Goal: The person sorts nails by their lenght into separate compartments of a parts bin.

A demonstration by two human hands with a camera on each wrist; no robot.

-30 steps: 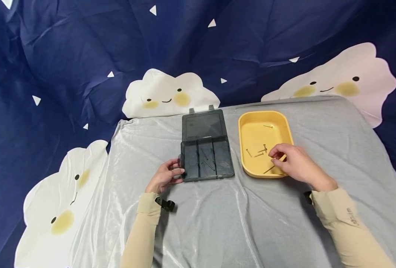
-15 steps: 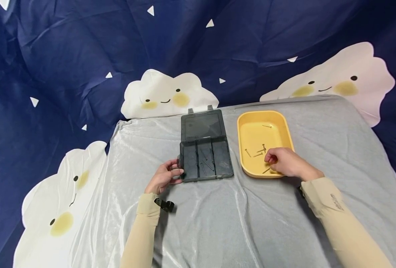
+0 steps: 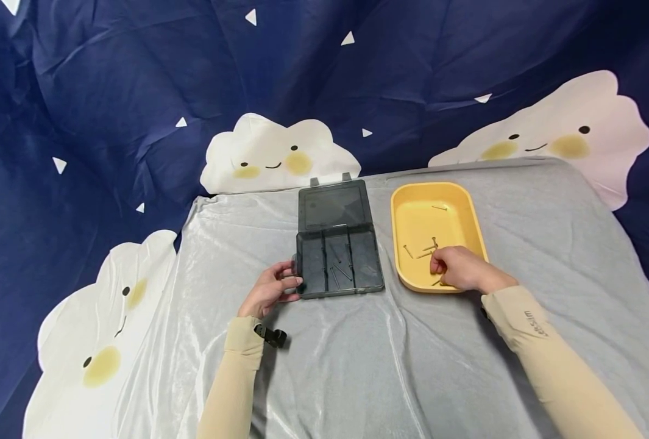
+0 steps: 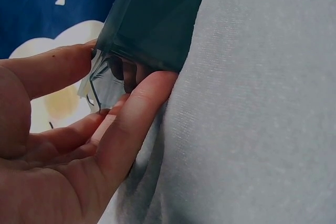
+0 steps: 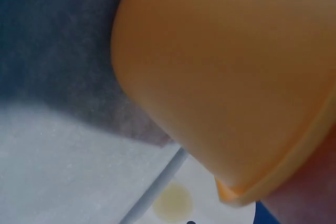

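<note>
Screws (image 3: 408, 250) in yellow tray (image 3: 412, 213) and dark divided box (image 3: 365, 262) (left fingers (image 4: 142, 106) around its side; grasp of right fingers (image 3: 437, 262) unclear)

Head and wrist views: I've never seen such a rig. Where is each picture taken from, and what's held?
No machine: just a person's bare left hand and right hand. A head camera looks forward and down; a camera on each wrist watches that hand, though the right one mostly shows the outside of the tray. On grey cloth lie an open box with screws in its middle compartment, and the tray with more. The left hand holds the box's left side; the right dips into the tray, and whether it grips anything is hidden.
</note>
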